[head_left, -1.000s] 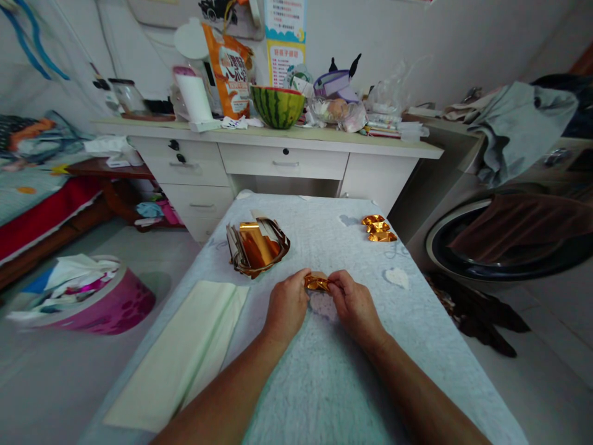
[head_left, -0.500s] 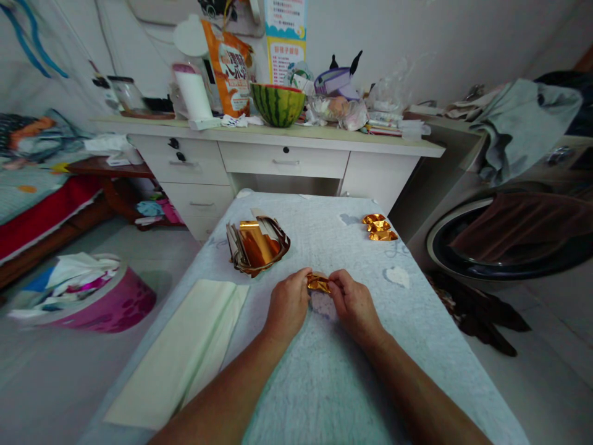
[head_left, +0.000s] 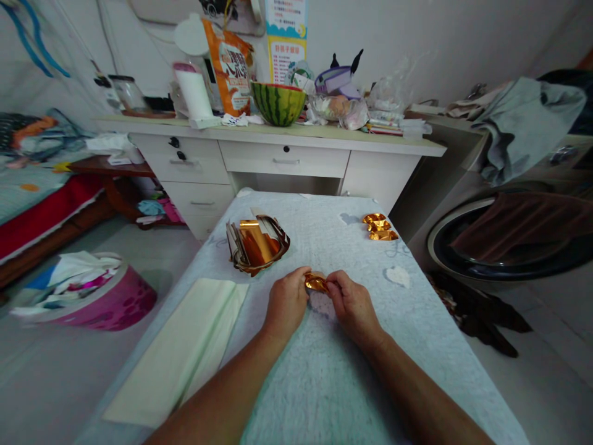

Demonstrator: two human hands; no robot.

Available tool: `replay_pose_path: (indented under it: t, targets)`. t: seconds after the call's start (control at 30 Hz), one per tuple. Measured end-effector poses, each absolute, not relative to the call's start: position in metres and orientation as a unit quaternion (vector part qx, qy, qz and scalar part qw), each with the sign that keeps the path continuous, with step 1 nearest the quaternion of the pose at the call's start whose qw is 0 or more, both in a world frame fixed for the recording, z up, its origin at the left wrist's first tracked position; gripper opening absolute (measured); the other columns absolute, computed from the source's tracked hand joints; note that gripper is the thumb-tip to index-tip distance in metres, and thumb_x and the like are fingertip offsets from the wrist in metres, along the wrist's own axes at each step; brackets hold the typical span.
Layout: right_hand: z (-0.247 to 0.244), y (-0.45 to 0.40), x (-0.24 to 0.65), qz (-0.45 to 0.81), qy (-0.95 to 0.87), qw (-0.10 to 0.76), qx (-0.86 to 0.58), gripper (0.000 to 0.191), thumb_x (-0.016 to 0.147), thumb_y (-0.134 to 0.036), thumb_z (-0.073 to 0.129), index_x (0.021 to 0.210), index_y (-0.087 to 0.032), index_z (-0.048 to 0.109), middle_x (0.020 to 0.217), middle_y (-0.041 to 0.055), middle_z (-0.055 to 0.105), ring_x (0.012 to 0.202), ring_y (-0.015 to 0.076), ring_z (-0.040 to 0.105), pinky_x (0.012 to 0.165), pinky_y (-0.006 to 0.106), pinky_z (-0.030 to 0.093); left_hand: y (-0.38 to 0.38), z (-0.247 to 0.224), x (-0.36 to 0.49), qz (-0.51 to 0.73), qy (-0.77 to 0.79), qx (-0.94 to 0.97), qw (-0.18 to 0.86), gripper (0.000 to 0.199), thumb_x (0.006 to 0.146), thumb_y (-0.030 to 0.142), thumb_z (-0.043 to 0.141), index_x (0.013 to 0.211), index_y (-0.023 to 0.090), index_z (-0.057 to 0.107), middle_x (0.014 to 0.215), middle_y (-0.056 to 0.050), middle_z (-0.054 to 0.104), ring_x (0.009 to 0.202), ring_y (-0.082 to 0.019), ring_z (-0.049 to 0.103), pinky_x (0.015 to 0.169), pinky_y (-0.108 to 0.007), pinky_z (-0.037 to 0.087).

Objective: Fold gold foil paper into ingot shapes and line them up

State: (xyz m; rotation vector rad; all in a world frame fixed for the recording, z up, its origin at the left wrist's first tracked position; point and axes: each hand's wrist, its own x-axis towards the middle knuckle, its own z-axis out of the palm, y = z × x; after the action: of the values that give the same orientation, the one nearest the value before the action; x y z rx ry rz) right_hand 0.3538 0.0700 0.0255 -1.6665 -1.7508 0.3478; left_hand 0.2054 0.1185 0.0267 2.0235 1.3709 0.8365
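Observation:
Between my two hands, just above the cloth-covered table (head_left: 296, 346), is a gold foil ingot (head_left: 316, 282), a small folded piece with a rounded middle. My left hand (head_left: 288, 300) is closed on its left end, thumb and fingers pinching. The right end sits in the pinched fingertips of my right hand (head_left: 352, 303). Three finished-looking gold foil pieces (head_left: 380, 227) lie in a column at the table's far right. Left of centre stands a dark-rimmed basket (head_left: 252, 272) with gold foil sheets (head_left: 257, 241) in it.
Pale folded paper or cloth (head_left: 180, 346) lies along the table's left side. A pink bin (head_left: 125, 303) stands on the floor at left. Behind the table is a white desk (head_left: 287, 157) bearing a halved watermelon (head_left: 278, 105). At right stands a washing machine (head_left: 433, 247).
Both hands have shifted very slightly left with the foil piece, whose middle now shows a smoother, shinier face. The other things on the table stay in place.

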Motion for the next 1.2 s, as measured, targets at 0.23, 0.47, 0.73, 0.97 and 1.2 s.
replay_pose_path:
  t: [0.23,0.47,0.73,0.97,1.2]
  targets:
    - [0.023,0.071,0.354,0.147,-0.655,0.373,-0.64,0.014,0.09,-0.023,0.045,0.1,-0.021,0.054,0.078,0.0008,0.068,0.064,0.0147,0.062,0.06,0.022,0.04,0.12,0.024,0.204,0.332,0.492,0.741,0.312,0.035,0.091,0.019,0.039,0.115,0.02,0.065,0.062,0.001,0.066,0.063,-0.014,0.064,0.066,-0.025,0.046]
    - [0.021,0.073,0.356,0.166,-0.639,0.391,-0.642,0.015,0.093,-0.028,0.044,0.099,-0.022,0.057,0.083,0.0013,0.07,0.07,0.0147,0.065,0.063,0.021,0.043,0.119,0.026,0.206,0.35,0.479,0.721,0.357,0.033,0.092,0.026,0.041,0.113,0.019,0.066,0.067,0.0,0.068,0.062,-0.014,0.064,0.066,-0.025,0.049]
    - [0.021,0.072,0.356,0.173,-0.636,0.402,-0.636,0.017,0.092,-0.026,0.043,0.1,-0.021,0.058,0.079,0.0012,0.069,0.064,0.0134,0.064,0.06,0.021,0.045,0.121,0.02,0.208,0.35,0.461,0.693,0.43,0.037,0.092,0.024,0.038,0.119,0.018,0.062,0.071,-0.001,0.07,0.065,-0.014,0.064,0.066,-0.024,0.051]
    - [0.021,0.072,0.357,0.196,-0.631,0.418,-0.623,0.017,0.091,-0.024,0.043,0.1,-0.021,0.058,0.073,-0.0003,0.068,0.062,0.0129,0.063,0.061,0.021,0.045,0.121,0.016,0.208,0.356,0.451,0.693,0.436,0.038,0.091,0.024,0.039,0.121,0.018,0.062,0.068,-0.001,0.068,0.064,-0.013,0.064,0.067,-0.025,0.051]
    - [0.019,0.072,0.357,0.208,-0.634,0.422,-0.614,0.017,0.091,-0.024,0.044,0.101,-0.021,0.057,0.074,0.0002,0.067,0.064,0.0133,0.063,0.063,0.021,0.046,0.122,0.014,0.208,0.365,0.456,0.683,0.439,0.037,0.092,0.025,0.037,0.119,0.017,0.062,0.065,-0.001,0.065,0.064,-0.013,0.063,0.064,-0.024,0.05]
